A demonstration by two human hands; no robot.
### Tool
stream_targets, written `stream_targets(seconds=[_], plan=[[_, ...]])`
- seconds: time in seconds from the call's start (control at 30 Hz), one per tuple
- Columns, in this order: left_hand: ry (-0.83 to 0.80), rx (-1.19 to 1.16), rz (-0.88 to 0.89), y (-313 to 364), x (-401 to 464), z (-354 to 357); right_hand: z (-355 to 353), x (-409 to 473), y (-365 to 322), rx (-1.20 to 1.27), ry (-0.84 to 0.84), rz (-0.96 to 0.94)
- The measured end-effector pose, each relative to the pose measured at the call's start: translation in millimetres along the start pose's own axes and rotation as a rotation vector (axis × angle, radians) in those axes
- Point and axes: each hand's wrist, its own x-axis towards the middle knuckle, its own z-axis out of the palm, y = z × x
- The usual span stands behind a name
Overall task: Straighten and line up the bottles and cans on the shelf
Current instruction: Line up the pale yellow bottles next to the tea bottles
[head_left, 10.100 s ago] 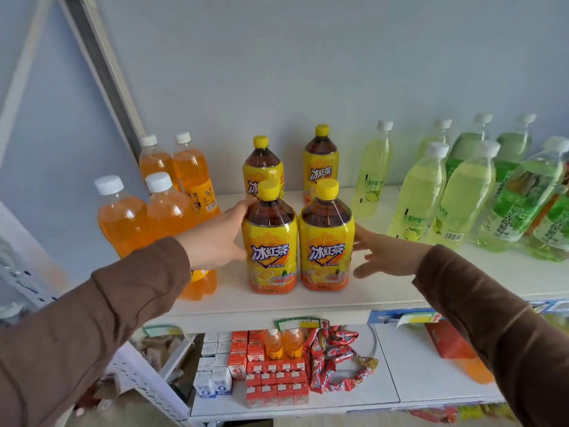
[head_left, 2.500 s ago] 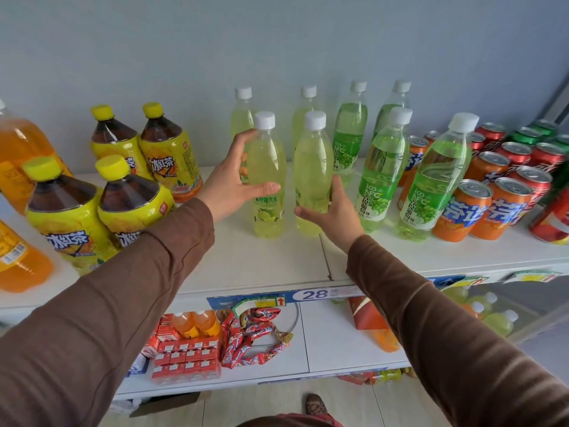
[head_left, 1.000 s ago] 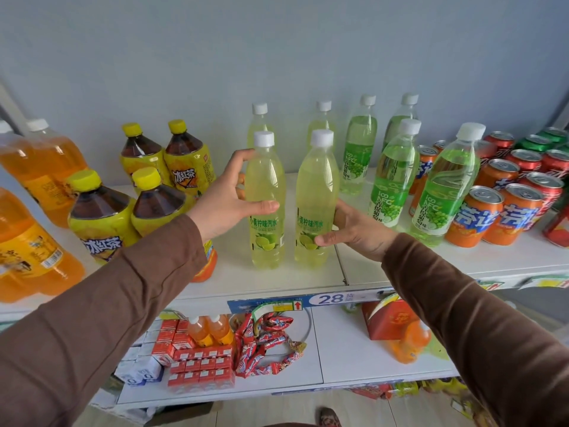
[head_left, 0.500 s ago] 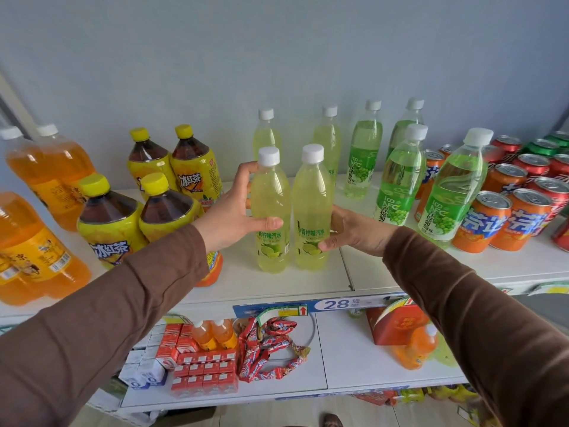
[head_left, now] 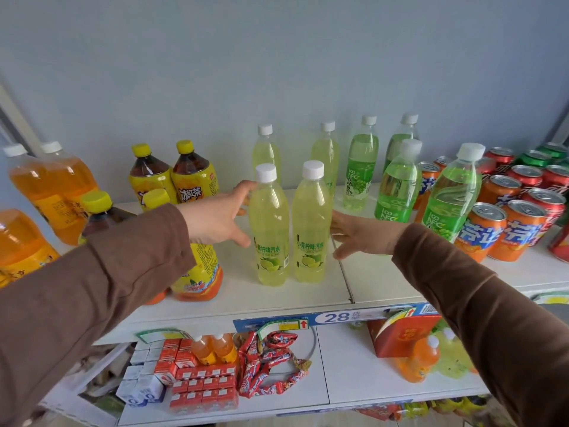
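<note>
Two pale lime soda bottles stand upright and side by side near the front of the white shelf (head_left: 277, 298): the left one (head_left: 271, 229) and the right one (head_left: 311, 229). My left hand (head_left: 215, 220) is beside the left bottle, fingers spread, the fingertips at its shoulder. My right hand (head_left: 360, 235) is beside the right bottle, open, with the fingertips close to its side. Neither hand wraps a bottle. Two more lime bottles (head_left: 266, 149) stand behind at the wall.
Green soda bottles (head_left: 397, 186) and orange cans (head_left: 480, 232) fill the shelf to the right, with red and green cans behind them. Yellow-capped iced tea bottles (head_left: 194, 180) and large orange soda bottles (head_left: 55, 186) stand on the left. A lower shelf (head_left: 348, 374) holds snacks.
Both hands have loosened off the two front lime bottles and opened. The bottles stay upright, side by side, in about the same spot.
</note>
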Motion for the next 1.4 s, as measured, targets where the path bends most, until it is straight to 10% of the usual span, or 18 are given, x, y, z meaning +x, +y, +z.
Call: stream_targets(seconds=[0.57, 1.4], plan=[[0.046, 0.271, -0.156, -5.2, 110.6, -99.1, -46.3, 63.3, -12.0, 0.014, 0.791, 0.138], [0.101, -0.513, 0.016, -33.2, 180.7, -74.0, -76.4, 128.6, -11.0, 0.669, 0.857, -0.009]])
